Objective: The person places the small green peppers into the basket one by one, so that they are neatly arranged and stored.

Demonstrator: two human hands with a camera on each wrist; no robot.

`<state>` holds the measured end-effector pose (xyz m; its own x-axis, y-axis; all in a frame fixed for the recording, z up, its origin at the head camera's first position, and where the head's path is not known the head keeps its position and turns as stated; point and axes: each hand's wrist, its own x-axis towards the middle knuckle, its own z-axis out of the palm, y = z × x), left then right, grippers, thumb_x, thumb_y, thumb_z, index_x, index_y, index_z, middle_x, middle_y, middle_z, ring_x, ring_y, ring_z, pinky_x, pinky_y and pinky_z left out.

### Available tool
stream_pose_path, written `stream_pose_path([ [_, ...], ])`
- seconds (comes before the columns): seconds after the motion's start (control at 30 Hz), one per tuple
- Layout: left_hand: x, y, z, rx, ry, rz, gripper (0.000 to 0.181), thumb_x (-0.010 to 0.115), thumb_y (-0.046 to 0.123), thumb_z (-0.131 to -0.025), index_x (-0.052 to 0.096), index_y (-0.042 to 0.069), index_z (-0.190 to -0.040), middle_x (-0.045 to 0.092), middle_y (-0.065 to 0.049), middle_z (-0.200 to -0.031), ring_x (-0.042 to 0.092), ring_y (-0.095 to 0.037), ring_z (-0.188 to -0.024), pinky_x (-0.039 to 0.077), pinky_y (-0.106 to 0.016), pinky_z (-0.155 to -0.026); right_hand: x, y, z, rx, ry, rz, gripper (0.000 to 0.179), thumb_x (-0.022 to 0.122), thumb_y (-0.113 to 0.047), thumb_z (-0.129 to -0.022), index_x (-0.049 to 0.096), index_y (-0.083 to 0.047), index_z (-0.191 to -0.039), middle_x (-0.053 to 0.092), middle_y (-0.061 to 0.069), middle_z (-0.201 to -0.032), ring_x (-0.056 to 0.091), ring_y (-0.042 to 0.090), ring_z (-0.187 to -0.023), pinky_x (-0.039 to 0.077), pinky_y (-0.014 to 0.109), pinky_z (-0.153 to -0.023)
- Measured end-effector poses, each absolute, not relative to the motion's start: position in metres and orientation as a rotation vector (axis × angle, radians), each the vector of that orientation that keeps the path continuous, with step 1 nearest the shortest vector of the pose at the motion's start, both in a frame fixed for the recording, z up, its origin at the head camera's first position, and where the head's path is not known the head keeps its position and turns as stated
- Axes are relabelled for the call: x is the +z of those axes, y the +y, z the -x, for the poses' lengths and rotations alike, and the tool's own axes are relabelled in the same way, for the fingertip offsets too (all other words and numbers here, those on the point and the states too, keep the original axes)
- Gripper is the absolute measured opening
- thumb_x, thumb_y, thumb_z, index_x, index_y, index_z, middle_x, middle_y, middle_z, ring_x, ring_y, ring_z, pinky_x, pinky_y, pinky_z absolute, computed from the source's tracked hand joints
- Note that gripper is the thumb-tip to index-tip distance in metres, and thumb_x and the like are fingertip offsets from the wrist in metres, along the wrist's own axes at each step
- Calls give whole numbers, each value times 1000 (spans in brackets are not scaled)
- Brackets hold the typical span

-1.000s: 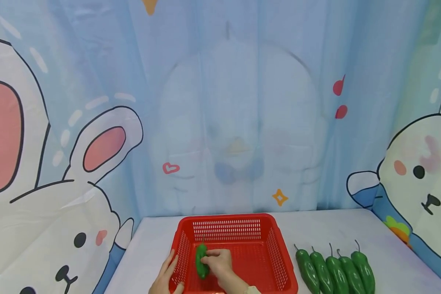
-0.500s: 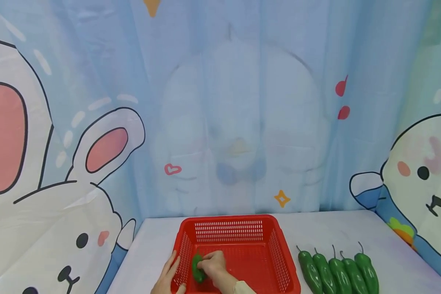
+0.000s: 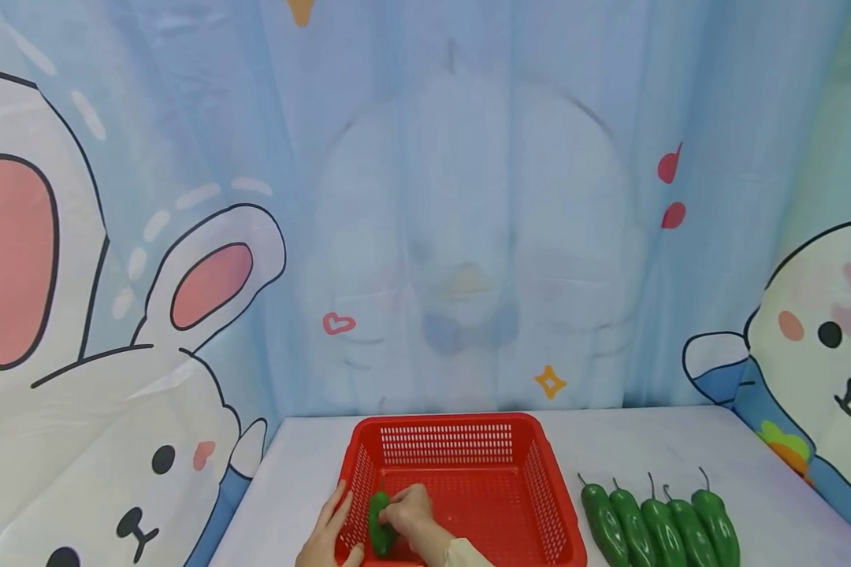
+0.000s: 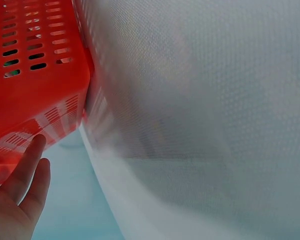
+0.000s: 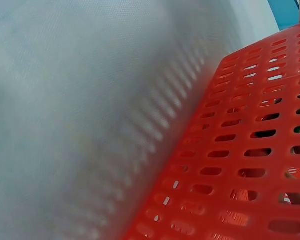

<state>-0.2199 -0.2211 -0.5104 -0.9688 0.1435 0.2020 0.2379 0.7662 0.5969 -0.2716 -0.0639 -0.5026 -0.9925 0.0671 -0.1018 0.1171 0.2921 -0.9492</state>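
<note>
My right hand pinches a green chili pepper inside the red plastic basket. The pepper lies lengthwise along the basket's left side, its stem pointing to the far wall. My left hand is at the basket's near left corner, its fingers spread along the left side and the thumb by the near rim. In the left wrist view, two straight fingers reach along the outside of the basket. The right wrist view shows the slotted basket wall, with bits of green visible through its holes.
Several green chili peppers lie side by side on the white tabletop, right of the basket, stems pointing away. A blue cartoon curtain hangs behind the table.
My right hand has lowered the pepper and brought it closer to the basket's left wall. The left hand stays at the basket's corner. The head view has shifted slightly.
</note>
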Motion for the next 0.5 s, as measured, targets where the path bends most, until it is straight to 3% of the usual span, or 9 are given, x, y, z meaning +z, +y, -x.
stream_pose_path([
  [0.5,-512,-222,221,-975,-2804,327,69,64,25,-85,45,-2,-145,36,-14,-153,51,-33,-122,53,-45,-87,-501,-64,272,-1750,2512,-236,16,76,10,-65,72,5,-79,66,9,-77,68,28,-77,58,39,-66],
])
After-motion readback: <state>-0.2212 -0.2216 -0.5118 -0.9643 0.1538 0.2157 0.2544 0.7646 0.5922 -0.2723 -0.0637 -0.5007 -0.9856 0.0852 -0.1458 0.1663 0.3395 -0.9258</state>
